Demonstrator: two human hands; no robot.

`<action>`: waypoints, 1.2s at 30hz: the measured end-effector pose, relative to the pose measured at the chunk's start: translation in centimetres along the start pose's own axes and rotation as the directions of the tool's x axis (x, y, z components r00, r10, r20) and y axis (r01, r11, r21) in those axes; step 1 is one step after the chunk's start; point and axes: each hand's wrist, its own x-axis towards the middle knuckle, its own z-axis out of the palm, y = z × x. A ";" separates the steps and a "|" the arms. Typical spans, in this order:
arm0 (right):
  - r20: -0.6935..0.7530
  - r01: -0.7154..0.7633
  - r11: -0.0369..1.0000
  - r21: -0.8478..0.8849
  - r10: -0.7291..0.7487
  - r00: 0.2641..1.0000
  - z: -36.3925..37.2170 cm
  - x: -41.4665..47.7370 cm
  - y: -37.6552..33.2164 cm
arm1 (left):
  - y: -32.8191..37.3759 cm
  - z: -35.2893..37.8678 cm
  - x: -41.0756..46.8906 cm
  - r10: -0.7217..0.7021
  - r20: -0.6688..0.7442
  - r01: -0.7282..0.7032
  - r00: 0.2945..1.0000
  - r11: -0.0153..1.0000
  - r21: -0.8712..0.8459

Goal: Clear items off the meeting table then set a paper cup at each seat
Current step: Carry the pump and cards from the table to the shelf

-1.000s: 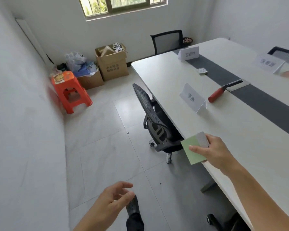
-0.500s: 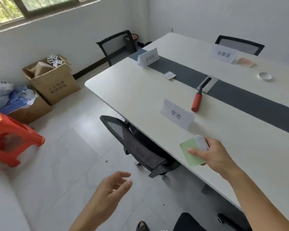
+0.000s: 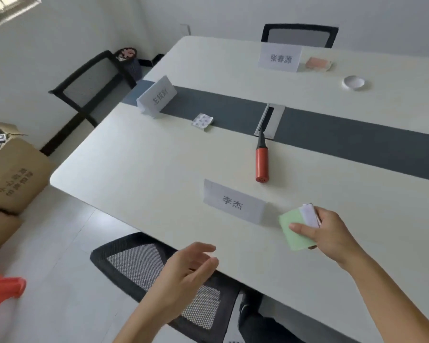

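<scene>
While gripped by right hand (image 3: 332, 236): green pad (image 3: 295, 231).

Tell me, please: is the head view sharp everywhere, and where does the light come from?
Head view: the centre is fairly sharp, the red-handled tool and nearest name card clear; the left edge smears, blurring the cardboard box; wide-angle bending curves the table edge; soft daylight from the upper left.
</scene>
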 end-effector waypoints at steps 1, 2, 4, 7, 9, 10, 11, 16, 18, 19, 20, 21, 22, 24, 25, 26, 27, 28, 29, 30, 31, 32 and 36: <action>-0.002 -0.007 1.000 -0.001 0.007 1.000 0.0 1.3 -0.2 | 0.7 -0.5 1.8 0.010 0.011 -0.010 1.000 1.000 0.020; -0.007 -0.017 1.000 -0.007 0.017 1.000 -0.2 2.3 -0.4 | 1.4 -0.9 3.7 0.018 0.020 -0.019 1.000 0.999 0.043; -0.019 -0.042 0.999 -0.021 0.042 0.999 -0.6 4.1 -0.4 | 2.5 -1.4 7.7 0.011 0.038 -0.013 0.999 0.998 0.055; -0.041 -0.073 0.997 -0.029 0.072 0.997 -1.4 6.3 0.0 | 4.4 -1.3 14.3 0.007 0.030 -0.009 1.000 0.999 0.048; -0.056 -0.103 0.994 -0.038 0.101 0.993 -1.8 7.5 0.6 | 5.8 -0.6 19.5 0.010 -0.008 -0.009 1.000 0.998 0.062; -0.060 -0.121 0.992 -0.040 0.118 0.991 -1.9 7.9 0.9 | 6.4 -0.1 22.1 0.002 -0.033 0.001 0.999 0.997 0.082; -0.065 -0.138 0.990 -0.036 0.135 0.989 -1.9 8.3 1.3 | 7.0 0.6 24.7 -0.008 -0.055 0.014 0.998 0.993 0.114; -0.093 -0.192 0.981 -0.006 0.190 0.977 -1.6 9.8 3.2 | 8.0 5.0 35.7 -0.099 -0.012 0.099 0.995 0.958 0.269; -0.096 -0.207 0.978 -0.012 0.204 0.974 -1.4 10.2 4.2 | 7.7 6.9 38.8 -0.131 -0.019 0.130 0.991 0.932 0.338; -0.097 -0.215 0.977 -0.012 0.213 0.972 -1.4 10.3 4.7 | 7.4 7.8 40.1 -0.126 -0.038 0.131 0.991 0.911 0.391; -0.098 -0.223 0.975 -0.012 0.221 0.970 -1.2 10.4 5.2 | 7.3 8.6 41.1 -0.108 -0.063 0.125 0.992 0.886 0.446; -0.098 -0.233 0.972 -0.014 0.230 0.968 -1.1 10.4 5.7 | 7.1 9.3 41.9 -0.084 -0.088 0.117 0.993 0.864 0.490; -0.098 -0.245 0.969 -0.016 0.242 0.965 -1.0 10.4 6.1 | 7.0 9.8 42.6 -0.063 -0.109 0.111 0.992 0.848 0.519; -0.099 -0.273 0.962 -0.010 0.270 0.958 -0.7 10.3 6.9 | 6.6 10.6 43.4 -0.034 -0.135 0.105 0.990 0.823 0.558; -0.097 -0.283 0.959 -0.001 0.281 0.955 -0.6 10.1 7.3 | 6.4 10.8 43.6 -0.024 -0.142 0.102 0.990 0.811 0.577; -0.097 -0.291 0.957 0.006 0.290 0.952 -0.4 10.0 7.6 | 6.2 11.0 43.8 -0.014 -0.144 0.098 0.989 0.798 0.595; -0.098 -0.298 0.955 0.010 0.297 0.950 -0.3 9.9 7.8 | 5.9 11.0 43.9 -0.003 -0.140 0.089 0.990 0.786 0.612; -0.101 -0.303 0.953 0.012 0.302 0.948 -0.2 9.9 7.9 | 5.7 11.0 44.0 0.007 -0.130 0.078 0.991 0.774 0.629; -0.104 -0.305 0.952 0.012 0.304 0.947 -0.2 9.8 8.0 | 5.7 10.9 44.0 0.014 -0.118 0.066 0.993 0.765 0.641; -0.106 -0.304 0.953 0.009 0.303 0.947 -0.1 9.8 8.0 | 5.8 10.7 44.0 0.019 -0.109 0.056 0.994 0.764 0.643; -0.108 -0.299 0.954 0.002 0.298 0.949 -0.1 9.7 7.9 | 6.0 10.4 43.9 0.016 -0.103 0.053 0.995 0.777 0.628; -0.109 -0.289 0.957 -0.004 0.287 0.952 -0.1 9.7 7.7 | 6.3 9.9 43.7 0.009 -0.101 0.053 0.995 0.804 0.592; -0.122 -0.231 0.973 -0.026 0.226 0.966 -0.2 9.2 6.0 | 7.9 6.7 41.4 0.020 -0.089 0.018 0.996 0.913 0.408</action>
